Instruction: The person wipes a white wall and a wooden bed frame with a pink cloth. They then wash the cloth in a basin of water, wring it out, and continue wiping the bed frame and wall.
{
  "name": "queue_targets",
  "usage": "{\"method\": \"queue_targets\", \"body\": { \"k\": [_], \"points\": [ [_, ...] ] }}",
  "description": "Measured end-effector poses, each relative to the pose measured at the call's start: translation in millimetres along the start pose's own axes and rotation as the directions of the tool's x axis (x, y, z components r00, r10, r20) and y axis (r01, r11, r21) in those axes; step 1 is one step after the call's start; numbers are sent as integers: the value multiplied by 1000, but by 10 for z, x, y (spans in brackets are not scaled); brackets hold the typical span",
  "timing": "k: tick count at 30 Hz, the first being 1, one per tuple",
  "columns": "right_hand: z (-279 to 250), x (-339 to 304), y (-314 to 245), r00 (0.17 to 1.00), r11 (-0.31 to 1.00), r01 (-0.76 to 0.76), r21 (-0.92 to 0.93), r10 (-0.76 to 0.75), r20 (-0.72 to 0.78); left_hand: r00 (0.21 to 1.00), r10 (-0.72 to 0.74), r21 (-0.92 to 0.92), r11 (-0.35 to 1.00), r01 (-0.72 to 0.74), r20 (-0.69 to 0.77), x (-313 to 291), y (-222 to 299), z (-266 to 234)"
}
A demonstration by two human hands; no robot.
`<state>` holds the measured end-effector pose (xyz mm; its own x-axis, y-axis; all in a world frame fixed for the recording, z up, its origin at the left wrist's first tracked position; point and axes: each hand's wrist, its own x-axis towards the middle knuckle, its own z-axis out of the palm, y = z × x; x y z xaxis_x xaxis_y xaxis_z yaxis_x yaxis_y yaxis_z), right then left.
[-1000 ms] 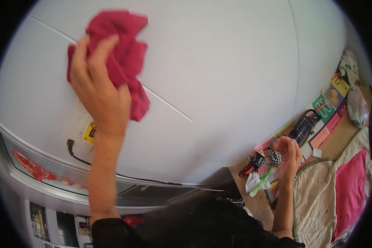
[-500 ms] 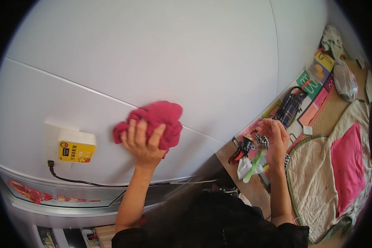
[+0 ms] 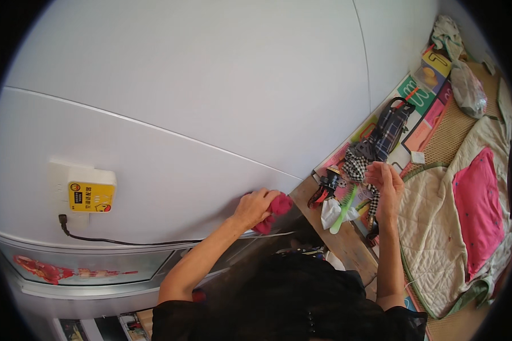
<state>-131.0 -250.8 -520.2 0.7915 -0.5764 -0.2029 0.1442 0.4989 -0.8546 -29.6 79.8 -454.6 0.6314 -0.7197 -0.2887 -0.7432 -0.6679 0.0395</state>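
Note:
My left hand is wrapped round a bunched dark-pink cloth, at the lower right of the pale wall panel. The cloth rests near the panel's edge, and part of it is hidden under my fingers. My right hand hangs in the air to the right, its fingers loosely bent and nothing between them. Below and beside it lie a black-and-white checked cloth, a green comb and a crumpled white plastic bag.
A yellow-and-white box sits on the wall, with a black cable running below it. On the right are a dark plaid bag, a clear plastic bag, a beige quilt and a pink pillow.
My left hand has slid the cloth down and to the right along the panel. My right hand has shifted slightly right and stays raised. The view has moved a little.

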Motion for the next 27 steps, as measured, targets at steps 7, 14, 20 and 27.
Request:
{"method": "queue_targets", "body": {
  "k": [7, 14, 20, 27],
  "points": [
    [9, 63, 128, 999, 1000, -29, -5, 29, 17, 899, -182, -349, 937, 35, -398, -114, 521, -1436],
    [-7, 242, 182, 1000, 1000, -15, -12, 15, 16, 372, 169, 247, 954, 172, -913, -801, 374, -3518],
    [-1, 341, 776, 1000, 995, 25, -95, -25, 9, 154, 568, 566, 680, 467, -809, -1483, 266, -5382],
    [-893, 816, 2118, 879, 789, 341, -511, -461, -124, -145, 624, 395, 639, 660, -768, -1322, 53, -6052]
  ]
}}
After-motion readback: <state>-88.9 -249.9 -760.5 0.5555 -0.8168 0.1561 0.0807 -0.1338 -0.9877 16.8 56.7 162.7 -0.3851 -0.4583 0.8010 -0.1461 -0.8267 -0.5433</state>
